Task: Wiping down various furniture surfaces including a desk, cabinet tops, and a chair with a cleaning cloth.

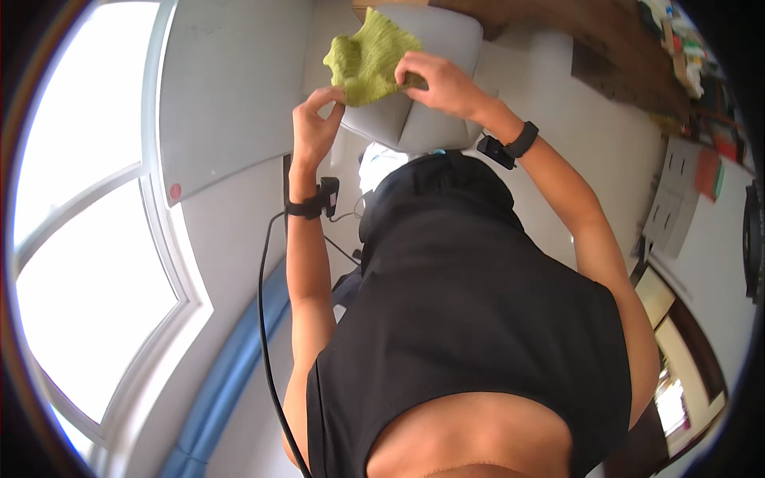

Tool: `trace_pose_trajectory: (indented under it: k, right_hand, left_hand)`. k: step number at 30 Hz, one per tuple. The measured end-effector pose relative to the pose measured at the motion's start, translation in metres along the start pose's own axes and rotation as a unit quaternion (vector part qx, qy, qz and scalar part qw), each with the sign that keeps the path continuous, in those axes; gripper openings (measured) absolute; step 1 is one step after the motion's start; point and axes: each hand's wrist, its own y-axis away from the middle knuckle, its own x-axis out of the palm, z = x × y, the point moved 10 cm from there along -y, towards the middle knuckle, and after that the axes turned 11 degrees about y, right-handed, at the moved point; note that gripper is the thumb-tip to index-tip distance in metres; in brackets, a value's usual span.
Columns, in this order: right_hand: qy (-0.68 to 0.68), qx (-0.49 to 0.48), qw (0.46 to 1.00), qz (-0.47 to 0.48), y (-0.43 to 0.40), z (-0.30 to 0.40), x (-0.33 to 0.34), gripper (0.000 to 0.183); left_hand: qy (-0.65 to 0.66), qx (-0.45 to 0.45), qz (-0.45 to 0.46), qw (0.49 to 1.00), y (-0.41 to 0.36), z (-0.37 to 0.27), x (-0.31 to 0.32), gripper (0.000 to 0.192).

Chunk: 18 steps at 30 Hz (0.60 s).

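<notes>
A yellow-green ribbed cloth hangs between my two hands, in front of a grey padded seat. Thumb and fingers of my left hand pinch its lower left corner. My right hand grips the lower right edge, with the fingertips curled over the fabric. The cloth is partly spread, and a bunched fold stands out on its left side. Each wrist wears a black strap with a small black device; the left device and the right device both sit on the inner side.
A black cable runs along my left arm. To the left are a window, a grey board and a long blue roll. Brown wooden furniture and a shelf of mixed items stand at the upper right.
</notes>
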Motion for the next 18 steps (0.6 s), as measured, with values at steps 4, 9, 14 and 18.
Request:
trace_pose_trajectory:
  k: [4, 9, 14, 18]
  right_hand:
    - [-0.014, 0.052, 0.984, 0.168, 0.068, -0.036, 0.101, 0.036]
    - [-0.075, 0.212, 0.943, 0.245, 0.125, -0.073, 0.147, 0.060]
    - [-0.073, 0.308, 0.927, 0.199, 0.116, -0.066, 0.148, 0.049]
    - [0.010, 0.289, 0.944, 0.159, 0.131, -0.027, 0.179, 0.024]
  left_hand:
    - [-0.102, 0.021, 0.141, 0.985, 0.045, 0.064, 0.033, 0.019]
    - [-0.122, 0.067, 0.326, 0.935, 0.068, 0.071, 0.072, 0.020]
    - [-0.046, 0.004, 0.440, 0.897, 0.039, 0.075, 0.074, 0.035]
    - [0.000, 0.055, 0.505, 0.861, 0.053, 0.104, 0.071, 0.030]
